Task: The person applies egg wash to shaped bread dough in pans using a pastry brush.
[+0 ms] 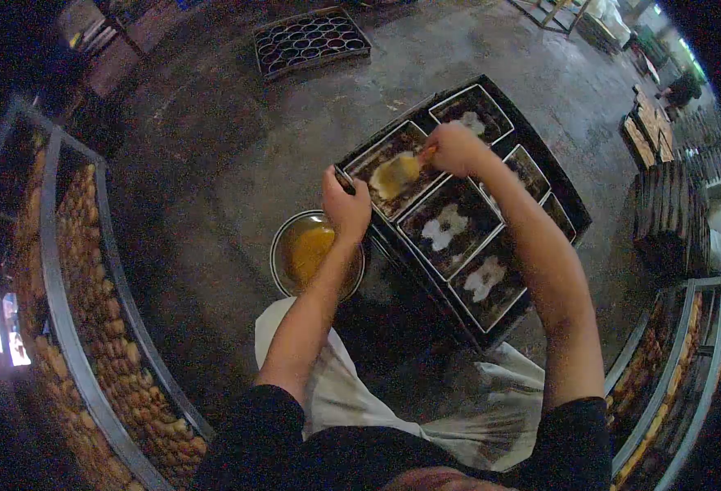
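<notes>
A dark tray (390, 239) with several rectangular compartments stands before me, tilted in view. My left hand (347, 203) is closed around the tray's left corner. My right hand (457, 150) grips a brush (396, 176), whose wide yellowish bristles lie in the upper left compartment. Pale smears mark other compartments, among them a white patch (444, 229) in the middle one and another (485, 279) in the lower one. Below my left hand, a round metal bowl (276, 263) holds yellow-orange liquid, partly hidden by my left forearm.
A crate of round moulds (311, 42) lies on the floor at the top. Metal racks of brown baked pieces stand at left (103, 311) and at lower right (667, 380). Dark stacked trays (661, 204) are at right. A person (686, 88) is far off at upper right.
</notes>
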`<move>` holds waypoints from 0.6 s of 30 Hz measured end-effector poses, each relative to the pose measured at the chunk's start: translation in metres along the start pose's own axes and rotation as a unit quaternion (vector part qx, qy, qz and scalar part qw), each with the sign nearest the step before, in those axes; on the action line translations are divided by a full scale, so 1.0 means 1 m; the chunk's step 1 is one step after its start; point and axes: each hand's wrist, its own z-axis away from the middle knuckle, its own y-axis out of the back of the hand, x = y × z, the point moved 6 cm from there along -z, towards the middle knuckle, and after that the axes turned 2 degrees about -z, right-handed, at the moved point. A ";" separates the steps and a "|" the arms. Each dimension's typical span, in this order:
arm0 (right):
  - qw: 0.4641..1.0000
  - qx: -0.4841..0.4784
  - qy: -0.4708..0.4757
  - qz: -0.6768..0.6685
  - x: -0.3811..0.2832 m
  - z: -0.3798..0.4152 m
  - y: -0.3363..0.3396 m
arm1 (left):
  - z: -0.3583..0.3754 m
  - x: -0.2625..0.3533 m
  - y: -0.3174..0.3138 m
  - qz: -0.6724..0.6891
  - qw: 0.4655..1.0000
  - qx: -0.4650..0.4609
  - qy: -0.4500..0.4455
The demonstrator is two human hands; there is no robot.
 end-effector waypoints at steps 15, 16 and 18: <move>0.997 -0.056 0.005 0.052 -0.021 0.005 0.008 | 0.000 0.002 0.002 -0.001 1.000 0.017 0.010; 0.994 -0.031 -0.026 0.099 -0.019 0.008 0.022 | -0.001 -0.001 -0.001 0.008 1.000 0.015 0.009; 0.985 0.018 -0.072 0.155 -0.017 0.008 0.035 | -0.002 -0.003 -0.002 0.005 1.000 0.014 0.011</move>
